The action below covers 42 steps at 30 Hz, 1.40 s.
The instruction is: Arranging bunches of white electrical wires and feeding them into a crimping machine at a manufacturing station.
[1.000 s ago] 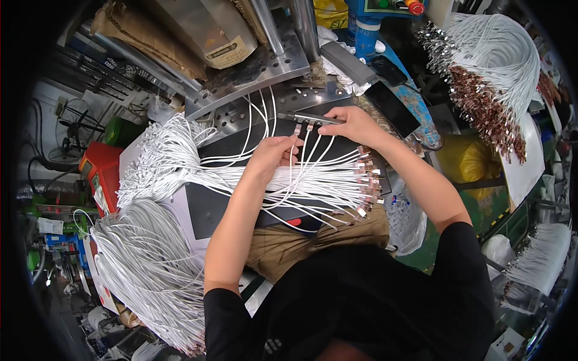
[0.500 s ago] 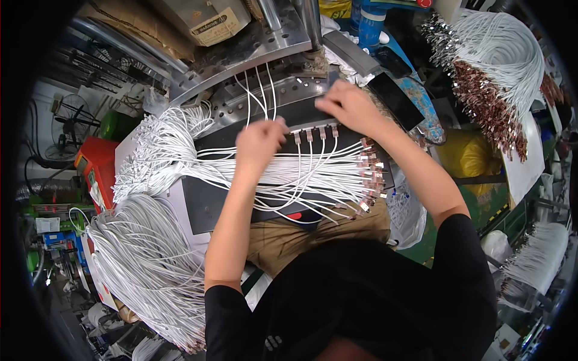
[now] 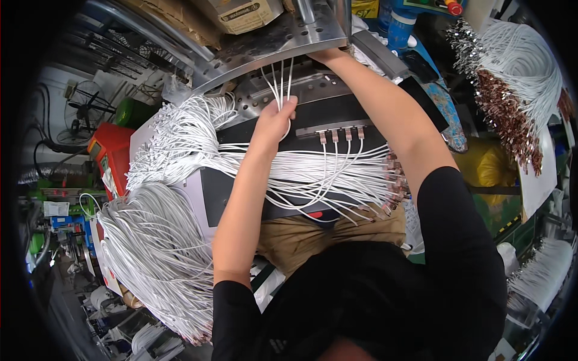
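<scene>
Several white cables (image 3: 279, 78) hang down from beneath the thick metal plate (image 3: 274, 51) at the back. My left hand (image 3: 277, 123) is closed round them, its fingers pinched together just in front of the plate. At the plate's right end my right hand (image 3: 326, 55) reaches in under the edge, and its fingers are hidden. Between my arms a narrow metal bar (image 3: 308, 130) holds a row of small coppery connectors (image 3: 348, 134) with white cables running from them. Below it, a fan of white cables (image 3: 337, 174) lies on the black board, coppery ends (image 3: 395, 177) to the right.
Large white cable bundles (image 3: 150, 253) lie at my left, beside a red box (image 3: 111, 150). A cardboard box (image 3: 247, 15) sits on the plate. A blue bottle (image 3: 400, 29) stands at the back right. Another cable bundle (image 3: 518, 66) hangs at the far right.
My right hand has gone from above the connector row to under the plate's edge. My left hand has risen and closed on the hanging cables. The whole view has shifted somewhat.
</scene>
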{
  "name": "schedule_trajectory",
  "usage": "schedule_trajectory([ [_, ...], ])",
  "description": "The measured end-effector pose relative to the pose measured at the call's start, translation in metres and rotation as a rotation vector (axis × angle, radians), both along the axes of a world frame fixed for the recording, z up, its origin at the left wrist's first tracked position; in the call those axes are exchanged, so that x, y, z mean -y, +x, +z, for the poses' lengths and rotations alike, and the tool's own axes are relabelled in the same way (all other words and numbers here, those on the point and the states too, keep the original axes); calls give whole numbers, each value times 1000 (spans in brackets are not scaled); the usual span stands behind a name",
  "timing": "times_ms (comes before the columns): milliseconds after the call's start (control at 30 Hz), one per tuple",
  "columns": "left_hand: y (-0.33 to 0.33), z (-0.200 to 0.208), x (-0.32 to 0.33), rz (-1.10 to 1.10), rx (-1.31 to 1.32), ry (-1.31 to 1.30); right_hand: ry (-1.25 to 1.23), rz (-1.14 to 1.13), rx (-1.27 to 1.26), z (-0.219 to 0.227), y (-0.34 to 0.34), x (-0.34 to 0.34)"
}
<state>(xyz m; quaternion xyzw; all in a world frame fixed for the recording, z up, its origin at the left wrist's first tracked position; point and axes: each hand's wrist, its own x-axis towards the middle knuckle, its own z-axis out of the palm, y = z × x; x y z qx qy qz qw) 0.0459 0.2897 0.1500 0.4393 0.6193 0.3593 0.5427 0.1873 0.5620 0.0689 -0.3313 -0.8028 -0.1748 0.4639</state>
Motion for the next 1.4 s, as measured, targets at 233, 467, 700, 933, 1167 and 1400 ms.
schedule_trajectory([
  [233, -111, 76, 55, 417, -498, 887, -36, 163, -118, 9, 7, 11],
  [467, -201, 57, 77, 637, -1068, 387, -677, 113, -19, 28, 39, 136],
  [700, 23, -27, 118, -306, -753, 995, -793, 195, 85, 66, 121, 226],
  [933, 58, -30, 113, -271, -843, 985, -903, 251, 226, 49, 142, 247],
  [1167, 24, -26, 73, -247, -1012, 790, -622, 249, -87, 28, 59, 146],
  [1400, 4, 5, -32, -154, -1095, 590, -558, 207, -233, -8, -3, -6],
])
